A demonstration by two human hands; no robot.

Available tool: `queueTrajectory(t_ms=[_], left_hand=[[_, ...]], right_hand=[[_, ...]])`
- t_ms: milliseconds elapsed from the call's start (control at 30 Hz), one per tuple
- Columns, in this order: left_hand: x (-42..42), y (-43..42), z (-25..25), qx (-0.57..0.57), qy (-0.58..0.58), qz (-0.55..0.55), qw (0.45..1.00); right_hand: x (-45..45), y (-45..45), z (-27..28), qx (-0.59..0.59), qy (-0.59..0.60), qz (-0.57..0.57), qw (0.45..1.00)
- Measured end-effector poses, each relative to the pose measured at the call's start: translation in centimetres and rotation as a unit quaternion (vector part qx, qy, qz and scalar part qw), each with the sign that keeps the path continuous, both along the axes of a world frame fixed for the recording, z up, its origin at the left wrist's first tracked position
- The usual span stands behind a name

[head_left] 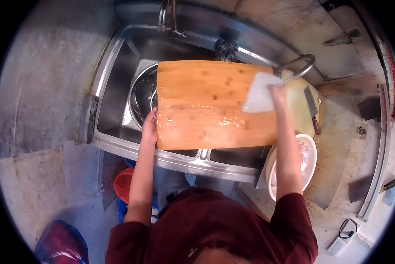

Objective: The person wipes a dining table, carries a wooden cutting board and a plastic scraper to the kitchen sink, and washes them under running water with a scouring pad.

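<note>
A wet wooden cutting board (pixel 206 97) lies across the double steel sink (pixel 118 94), with water shining on its lower half. My left hand (pixel 149 125) grips the board's left edge, its fingers partly behind it. In my right hand (pixel 277 93) is a white cloth-like piece (pixel 260 93), blurred by motion, over the right part of the board; its exact kind is unclear. A round steel basin (pixel 138 94) stands in the left sink bowl, partly hidden by the board.
A faucet (pixel 164 22) and a dark scouring pad (pixel 226 47) are at the back. To the right lie a yellowish board (pixel 296 103), a cleaver (pixel 312 105) and a white bowl (pixel 311 169) with pale pink pieces. A red bucket (pixel 123 182) sits below the sink.
</note>
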State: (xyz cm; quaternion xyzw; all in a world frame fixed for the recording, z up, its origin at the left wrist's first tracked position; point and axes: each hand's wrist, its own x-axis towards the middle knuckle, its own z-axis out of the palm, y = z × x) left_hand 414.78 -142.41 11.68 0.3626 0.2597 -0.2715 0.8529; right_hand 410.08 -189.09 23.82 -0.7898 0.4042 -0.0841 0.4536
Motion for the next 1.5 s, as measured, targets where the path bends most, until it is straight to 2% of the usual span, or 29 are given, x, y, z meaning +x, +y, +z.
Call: queueTrajectory(t_ms=[33,67,133,167,200,233,267,300,333,367,400,433,533,667,700,733,767,900,967,1067,1133,1167,1267,1300,1367,1400,1433,1467,1500], left_hand=[[0.0,-0.3,0.6,0.003,-0.001,0.005,1.000],[0.0,-0.6,1.1,0.002,0.010,0.012,1.000],[-0.1,-0.6,1.7,0.001,0.035,0.030,0.999],[-0.2,-0.6,1.5,0.032,0.015,0.034,0.999],[-0.3,-0.6,1.9,0.038,0.014,0.029,0.999],[-0.4,-0.7,2.6,0.044,0.012,0.022,0.999],[-0.4,-0.8,3.1,0.048,0.009,0.014,0.999],[-0.4,-0.5,2.0,0.026,0.004,0.017,0.999],[-0.2,-0.3,1.6,0.021,0.004,0.019,1.000],[-0.3,-0.2,1.3,0.015,0.005,0.017,1.000],[-0.4,-0.2,0.8,0.008,0.008,0.014,1.000],[-0.2,0.1,0.1,-0.002,0.006,0.008,1.000],[-0.2,-0.3,1.3,-0.007,0.005,-0.004,1.000],[0.0,-0.3,1.0,-0.002,0.040,-0.008,0.999],[-0.3,-0.9,2.7,0.046,0.039,0.009,0.998],[-0.3,-1.0,3.0,0.033,0.043,-0.001,0.999],[-0.2,-1.0,3.2,0.020,0.047,-0.012,0.999],[-0.5,-1.4,3.6,0.019,0.038,-0.012,0.999],[-0.5,-1.2,3.0,0.026,0.015,-0.007,1.000],[0.4,2.2,-2.7,-0.138,-0.013,-0.081,0.987],[-0.3,-0.5,2.5,-0.024,0.011,-0.038,0.999],[-0.8,-1.7,4.4,0.032,0.024,-0.018,0.999],[-0.1,-0.2,1.3,0.004,0.021,-0.043,0.999],[-0.8,-2.4,5.4,0.060,0.029,-0.013,0.998],[-0.3,-1.1,3.0,0.031,0.026,-0.025,0.999],[-0.5,-2.0,5.3,0.016,0.026,-0.031,0.999],[-1.1,-3.6,7.2,0.095,0.062,0.004,0.994],[-0.9,-2.9,6.0,0.080,0.048,-0.005,0.996],[-0.4,-1.7,3.9,0.064,0.034,-0.013,0.997]], right_hand=[[2.6,3.8,2.7,-0.049,0.051,0.003,0.997],[4.7,4.7,0.7,-0.001,-0.008,0.017,1.000],[9.3,8.3,-2.6,0.031,-0.010,0.048,0.998],[10.8,12.3,-1.3,0.055,-0.048,0.057,0.996],[12.3,15.5,0.1,0.079,0.032,0.099,0.991],[14.0,18.1,-1.4,0.025,0.053,0.129,0.990],[15.1,21.2,-1.6,0.103,0.029,0.113,0.988],[16.4,23.8,-3.4,0.035,0.026,0.160,0.986],[16.2,26.1,-1.7,0.070,0.012,0.178,0.981],[16.7,28.3,-3.6,0.017,-0.045,0.149,0.988],[16.4,29.1,-1.5,0.024,0.040,0.193,0.980],[16.0,29.6,-1.0,0.045,0.036,0.187,0.981],[13.0,27.5,0.7,-0.062,0.043,0.273,0.959],[8.4,21.6,3.7,-0.226,0.153,0.314,0.909],[7.7,19.2,4.6,-0.276,0.164,0.319,0.892],[6.8,16.2,2.6,-0.306,0.140,0.282,0.898],[5.8,14.3,5.1,-0.340,0.201,0.286,0.873],[4.2,4.7,1.6,-0.423,0.256,0.251,0.832],[3.7,2.6,0.9,-0.439,0.243,0.200,0.842],[2.5,4.1,0.8,-0.436,0.218,0.196,0.851],[2.2,7.3,-2.0,-0.473,0.193,0.252,0.822],[1.7,12.1,1.3,-0.426,0.215,0.258,0.840],[2.3,22.1,-2.8,-0.442,0.044,0.271,0.854],[2.5,25.9,-3.3,-0.453,0.010,0.271,0.849],[1.8,30.7,-3.6,-0.472,-0.059,0.270,0.837],[0.6,31.3,-3.0,-0.451,-0.075,0.252,0.853],[-0.6,31.6,-2.5,-0.429,-0.091,0.234,0.868],[-1.7,31.4,-2.2,-0.407,-0.106,0.216,0.881],[-2.6,30.4,-5.2,-0.286,-0.049,0.227,0.930]])
